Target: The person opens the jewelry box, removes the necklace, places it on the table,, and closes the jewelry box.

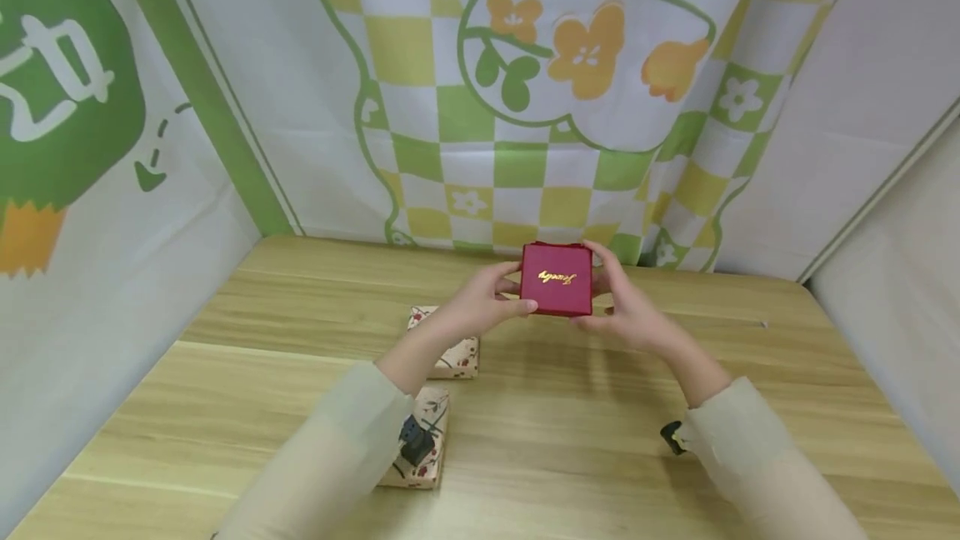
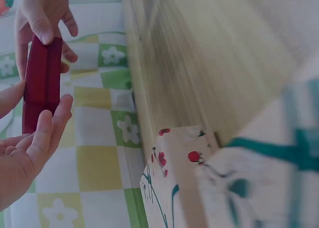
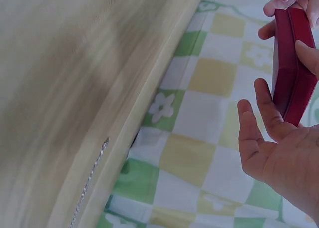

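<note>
A small red jewelry box with gold "Jewelry" lettering on its lid is held up over the far part of the table between both hands. My left hand grips one side, its thumb at the lid's near corner. On the opposite side my right hand grips the box between thumb and fingers. Seen edge-on in the left wrist view, the box is closed, with a seam along its side. The right wrist view also shows the red box with fingers at both ends.
Two floral-patterned boxes lie on the wooden table by my left forearm, which partly hides them. A thin silver chain lies near the table's far edge on the right. A checkered curtain hangs behind the table.
</note>
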`<state>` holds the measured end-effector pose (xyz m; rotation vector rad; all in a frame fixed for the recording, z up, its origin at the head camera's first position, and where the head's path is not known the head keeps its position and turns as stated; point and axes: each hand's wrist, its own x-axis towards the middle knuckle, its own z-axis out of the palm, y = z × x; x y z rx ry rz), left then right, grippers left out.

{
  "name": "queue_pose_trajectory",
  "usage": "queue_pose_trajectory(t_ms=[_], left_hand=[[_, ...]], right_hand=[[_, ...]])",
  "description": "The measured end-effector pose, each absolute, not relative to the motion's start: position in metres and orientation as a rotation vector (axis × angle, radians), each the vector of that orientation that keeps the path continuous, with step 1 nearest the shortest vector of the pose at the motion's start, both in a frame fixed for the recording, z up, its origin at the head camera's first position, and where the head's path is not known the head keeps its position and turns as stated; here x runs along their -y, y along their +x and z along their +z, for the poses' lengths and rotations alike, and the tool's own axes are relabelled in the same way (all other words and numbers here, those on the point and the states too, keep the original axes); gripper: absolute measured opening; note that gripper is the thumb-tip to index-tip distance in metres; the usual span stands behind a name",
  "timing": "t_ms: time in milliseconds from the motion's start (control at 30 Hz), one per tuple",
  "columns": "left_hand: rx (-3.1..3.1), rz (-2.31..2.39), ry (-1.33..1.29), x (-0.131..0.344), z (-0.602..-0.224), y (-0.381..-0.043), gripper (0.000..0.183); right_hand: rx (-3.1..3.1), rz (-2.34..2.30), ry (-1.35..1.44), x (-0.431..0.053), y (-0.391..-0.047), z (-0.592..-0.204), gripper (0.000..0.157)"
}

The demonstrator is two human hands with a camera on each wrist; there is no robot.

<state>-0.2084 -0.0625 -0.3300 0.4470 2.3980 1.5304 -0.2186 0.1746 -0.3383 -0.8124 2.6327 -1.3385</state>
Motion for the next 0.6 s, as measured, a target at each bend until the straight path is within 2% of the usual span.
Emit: queue_pose_trajectory(t_ms=[300,467,600], left_hand=[[-2.341,1.54,0.23,0.04,-0.353,-0.251,0.054],[-2.323,1.464,0.181,0.028,-0.365,-0.257,0.041],[-2.302,1.47,0.139,0.02,-0.368,-0.258,0.041]], right_hand=[[-2.602,-1.211,-0.681,-0.176,-0.255,-0.351,0.098],[-2.595,-1.128,-0.639,-0.176,-0.268,-0.37,0.097],[-2.616,-1.047,-0.626,-0.175,-0.273,-0.379,0.097]])
